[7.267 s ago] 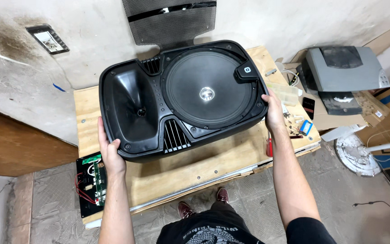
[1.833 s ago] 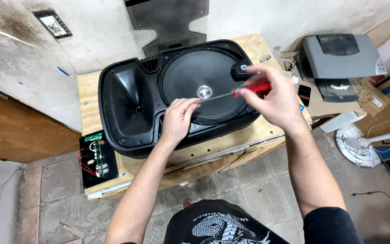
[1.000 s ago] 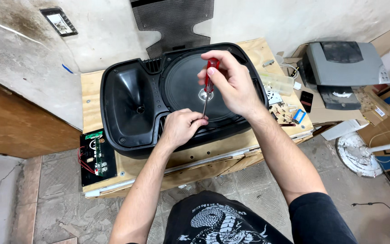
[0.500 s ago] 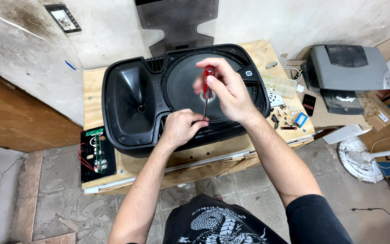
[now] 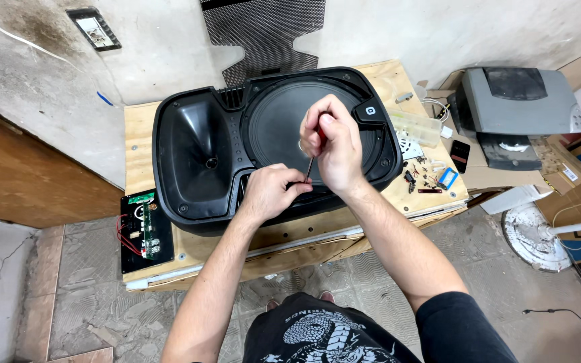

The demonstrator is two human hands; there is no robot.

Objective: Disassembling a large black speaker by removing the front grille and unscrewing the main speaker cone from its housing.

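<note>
On the wooden bench (image 5: 144,128), hands steady a screwdriver (image 5: 311,163) upright on the speaker (image 5: 203,154).

Bright, even, soft-shadowed light; sharp around the black speaker cabinet (image 5: 270,144), with wide-angle bending far from it.

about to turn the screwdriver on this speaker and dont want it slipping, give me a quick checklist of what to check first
1. Right hand gripping the red-handled screwdriver: ok, fist closed round the handle.
2. Left hand steadying by the tip at the speaker cabinet lower rim: ok.
3. Tip seated in a screw head: cannot tell, fingers hide it.
4. Cabinet lying flat on the wooden bench: ok.
5. Shaft upright over the screw: cannot tell, it looks slightly tilted from this view.
6. Loose small parts on the bench clear of the hands: ok.
</note>
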